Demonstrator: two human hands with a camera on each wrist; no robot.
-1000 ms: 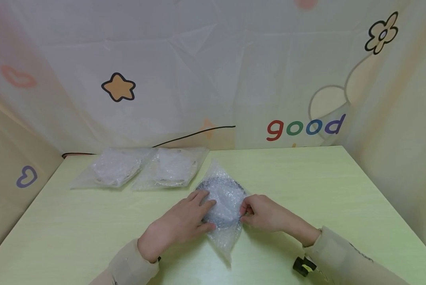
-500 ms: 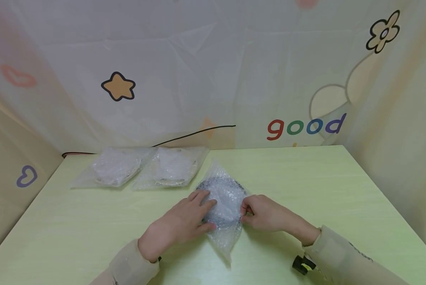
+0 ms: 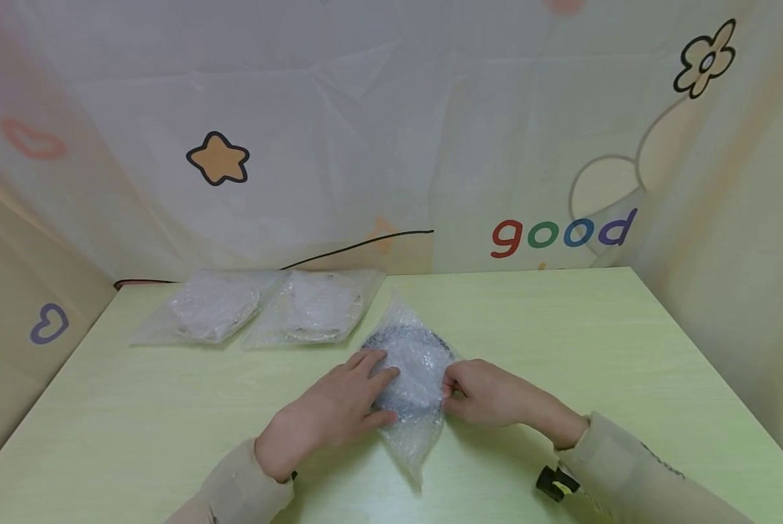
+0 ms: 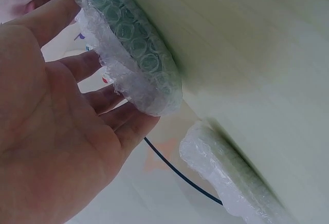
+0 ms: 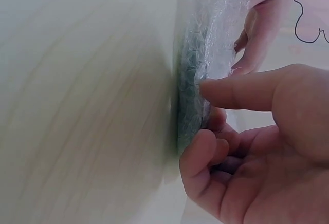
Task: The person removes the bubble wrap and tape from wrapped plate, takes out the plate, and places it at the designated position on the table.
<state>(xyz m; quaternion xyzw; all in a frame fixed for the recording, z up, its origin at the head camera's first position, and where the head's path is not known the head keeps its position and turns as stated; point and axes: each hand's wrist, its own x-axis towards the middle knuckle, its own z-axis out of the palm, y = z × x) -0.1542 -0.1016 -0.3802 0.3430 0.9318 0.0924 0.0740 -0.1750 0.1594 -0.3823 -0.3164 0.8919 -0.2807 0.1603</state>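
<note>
A dark, rounded item in bubble wrap (image 3: 418, 364) lies on the table before me, with pointed ends of wrap toward the back and front. What is inside cannot be made out. My left hand (image 3: 342, 400) rests on its left side, fingers spread and nearly straight over the top. At the right edge, my right hand (image 3: 486, 393) pinches the wrap with curled fingers and thumb. In the right wrist view, the thumb and curled fingers (image 5: 198, 154) sit at the bubbled side of the package. The left wrist view shows the left palm (image 4: 56, 121) beside the package.
Two flat bubble-wrapped packages, one at the far left (image 3: 211, 309) and one nearer the middle (image 3: 319, 309), lie along the back of the light green table (image 3: 562, 327). A printed curtain (image 3: 365, 145) stands behind it. A small black object (image 3: 555, 484) hangs by the right sleeve.
The right hand's fingers shift very slightly at the package edge, and the front tip of the wrap moves a little. The left hand stays where it was.
</note>
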